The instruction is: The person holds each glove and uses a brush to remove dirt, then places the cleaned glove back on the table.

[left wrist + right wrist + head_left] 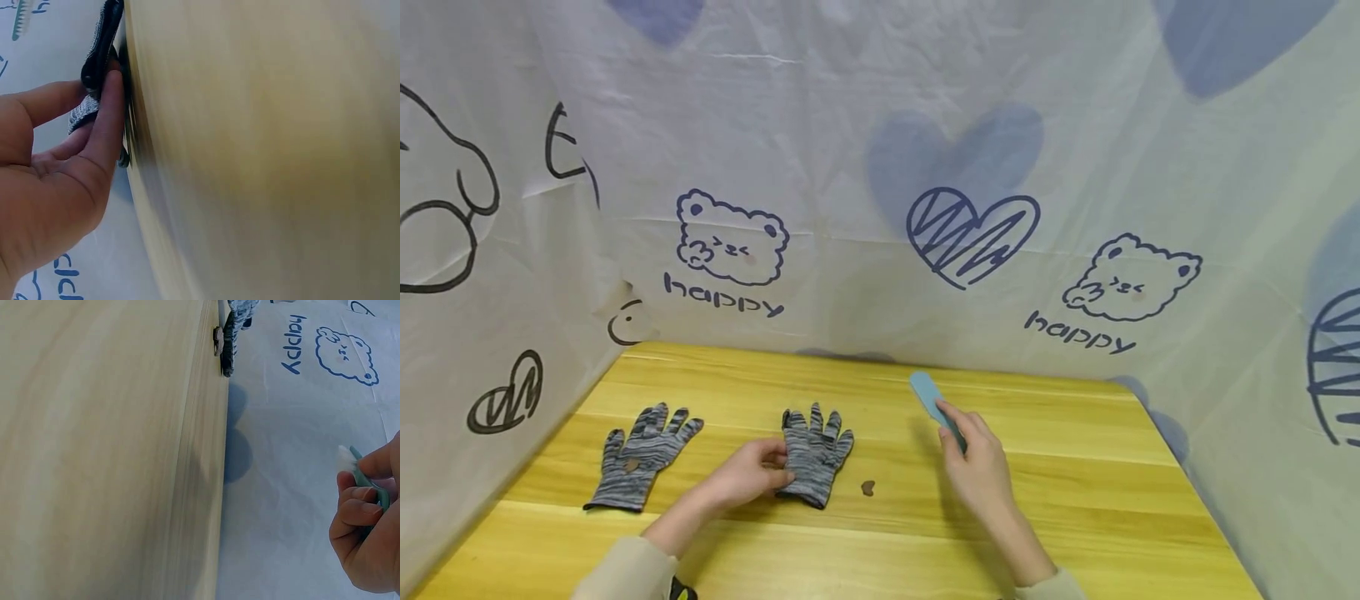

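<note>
My left hand point(751, 477) pinches a grey-and-black knitted glove point(815, 454) by its left edge near the dark cuff; the glove's fingers point away from me. In the left wrist view, the fingers point(103, 119) and thumb sit on either side of the glove's edge point(103, 47). My right hand point(981, 467) grips a small light-blue brush point(927, 390) above the table, to the right of that glove. White bristles point(344, 457) show on the brush in the right wrist view. Part of its handle is hidden by my fingers.
A second matching glove point(643, 454) lies flat at the left, with a brown patch point(631, 465) on it. A small brown heart-shaped piece point(868, 487) lies right of the held glove. White printed sheets point(850, 292) surround the yellow wood-grain table point(1075, 483) at the back and sides.
</note>
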Action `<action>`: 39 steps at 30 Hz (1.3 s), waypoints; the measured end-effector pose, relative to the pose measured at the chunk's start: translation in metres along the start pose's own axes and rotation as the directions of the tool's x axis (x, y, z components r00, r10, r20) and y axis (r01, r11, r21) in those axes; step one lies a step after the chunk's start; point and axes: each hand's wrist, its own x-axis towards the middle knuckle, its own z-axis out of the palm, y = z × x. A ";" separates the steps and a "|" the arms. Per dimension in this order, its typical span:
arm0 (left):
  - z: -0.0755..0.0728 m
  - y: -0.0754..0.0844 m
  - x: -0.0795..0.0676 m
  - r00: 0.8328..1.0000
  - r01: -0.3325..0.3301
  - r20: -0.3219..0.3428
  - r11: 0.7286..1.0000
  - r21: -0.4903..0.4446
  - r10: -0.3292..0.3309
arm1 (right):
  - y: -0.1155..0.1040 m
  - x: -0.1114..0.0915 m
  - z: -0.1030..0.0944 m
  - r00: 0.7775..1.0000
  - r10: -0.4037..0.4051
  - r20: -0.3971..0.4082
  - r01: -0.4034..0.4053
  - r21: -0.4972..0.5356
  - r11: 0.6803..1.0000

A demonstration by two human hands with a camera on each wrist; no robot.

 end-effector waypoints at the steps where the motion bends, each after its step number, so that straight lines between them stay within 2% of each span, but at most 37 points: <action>1: -0.001 0.000 -0.001 1.000 -0.005 0.002 1.000 0.020 0.005 | 0.000 0.000 0.000 1.000 0.002 0.002 -0.002 -0.001 1.000; 3: -0.003 0.000 -0.002 0.999 -0.031 0.019 0.997 0.067 0.030 | 0.000 -0.001 0.000 1.000 0.006 0.006 -0.006 -0.003 1.000; 6: -0.004 0.002 -0.003 0.998 -0.056 0.008 0.985 0.166 0.055 | -0.001 -0.001 0.000 1.000 0.013 0.016 -0.013 -0.003 1.000; 11: -0.006 0.006 -0.004 0.996 0.002 -0.083 0.964 0.266 0.021 | -0.002 -0.001 0.000 0.999 0.029 0.027 -0.029 -0.001 1.000; 13: -0.007 0.007 -0.005 0.993 0.010 -0.116 0.949 0.316 0.028 | -0.001 -0.001 -0.001 0.999 0.036 0.030 -0.036 -0.002 0.999; 15: -0.008 0.007 -0.006 0.990 -0.015 -0.123 0.918 0.397 0.070 | -0.001 -0.001 -0.001 0.999 0.040 0.033 -0.040 -0.003 0.999; 17: -0.009 0.007 -0.007 0.988 -0.067 -0.089 0.879 0.471 0.123 | -0.001 -0.001 -0.001 0.998 0.043 0.035 -0.043 -0.005 0.999; 20: -0.011 0.008 -0.008 0.981 -0.165 0.016 0.800 0.577 0.191 | 0.000 -0.001 -0.001 0.998 0.040 0.037 -0.040 -0.007 0.999; 23: -0.011 0.008 -0.010 0.977 -0.212 0.124 0.758 0.616 0.173 | 0.000 -0.001 0.000 0.999 0.039 0.037 -0.038 -0.009 0.999; 25: -0.009 0.008 -0.011 0.976 -0.213 0.169 0.751 0.625 0.136 | 0.001 -0.001 0.000 0.999 0.038 0.038 -0.037 -0.010 0.999; 27: -0.007 0.006 -0.011 0.977 -0.203 0.184 0.745 0.635 0.109 | 0.001 -0.001 0.000 0.999 0.038 0.037 -0.037 -0.012 0.999; 32: -0.001 0.003 -0.012 0.979 -0.181 0.189 0.735 0.653 0.073 | 0.001 -0.001 0.000 0.998 0.038 0.043 -0.038 -0.010 0.999; 39: 0.000 0.005 -0.011 0.979 -0.169 0.197 0.742 0.649 0.051 | -0.001 -0.001 -0.002 0.998 0.042 0.053 -0.041 -0.019 0.999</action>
